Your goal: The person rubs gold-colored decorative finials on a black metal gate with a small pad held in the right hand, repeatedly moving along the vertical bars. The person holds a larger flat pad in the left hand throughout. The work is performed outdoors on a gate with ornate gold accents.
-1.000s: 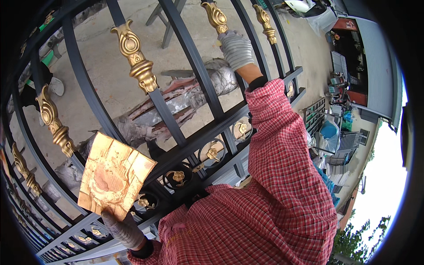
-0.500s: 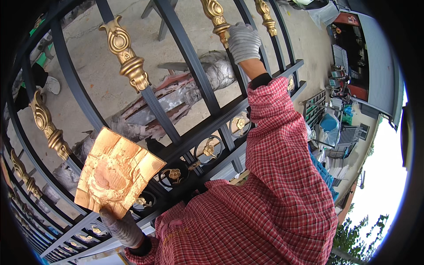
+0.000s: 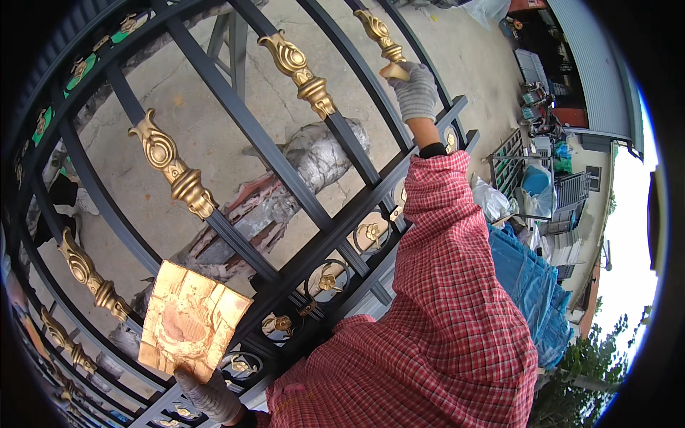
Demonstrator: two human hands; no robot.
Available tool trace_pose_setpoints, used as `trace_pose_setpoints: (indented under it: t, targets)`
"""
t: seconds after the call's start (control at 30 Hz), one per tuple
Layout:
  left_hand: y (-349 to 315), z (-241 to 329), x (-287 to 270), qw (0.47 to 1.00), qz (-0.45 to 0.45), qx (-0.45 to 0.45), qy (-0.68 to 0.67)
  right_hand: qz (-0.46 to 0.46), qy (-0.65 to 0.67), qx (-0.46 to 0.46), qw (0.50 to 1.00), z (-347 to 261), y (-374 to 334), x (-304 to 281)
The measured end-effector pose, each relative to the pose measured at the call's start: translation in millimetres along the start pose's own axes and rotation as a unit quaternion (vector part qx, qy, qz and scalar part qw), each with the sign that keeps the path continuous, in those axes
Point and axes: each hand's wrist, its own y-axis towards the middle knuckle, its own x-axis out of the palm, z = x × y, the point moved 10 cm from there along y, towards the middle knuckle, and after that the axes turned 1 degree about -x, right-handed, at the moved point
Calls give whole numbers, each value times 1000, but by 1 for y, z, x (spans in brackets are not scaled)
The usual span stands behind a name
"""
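Note:
My left hand, in a grey knit glove, holds up a squarish creased sheet by its lower edge. Gold paint coats the sheet, with a thicker, wet-looking patch in its middle. My right hand, gloved alike, is closed around a small tan pad-like piece, whose exact kind I cannot make out. That piece touches or nearly touches the lower end of a gold scrolled ornament on a dark metal gate bar. Left of it, more bars carry gold ornaments, one nearer the sheet.
The dark gate's rails frame rings with gold flowers. Under the bars, a silver-wrapped bundle and a grey trestle leg stand on concrete. Blue sheeting and stacked metal frames lie to the right.
My right hand has shifted from one gold ornament to the one on its right. The view has moved along the gate. My left hand still holds the gold-coated sheet.

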Motion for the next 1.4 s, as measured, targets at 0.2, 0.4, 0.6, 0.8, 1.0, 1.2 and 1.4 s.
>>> trace_pose_setpoints:
  t: [0.2,0.4,0.6,0.8,1.0,1.2,1.4]
  targets:
    - [16,4,-6,975,-26,50,214,-30,15,25,999,24,67,27]
    - [24,2,36,956,29,86,278,-26,-173,-64,982,-26,134,83]
    - [37,4,10,950,36,87,299,28,-290,-186,938,-38,138,116]
    - [25,34,22,743,100,179,637,-79,-295,-101,947,6,107,108]
    - [23,15,-1,949,76,126,279,-102,-21,165,981,111,106,53]
    - [4,12,7,966,-41,118,228,-59,500,199,841,54,51,20]
    - [-37,10,11,980,-110,71,149,-142,636,-85,754,-155,-117,-109]
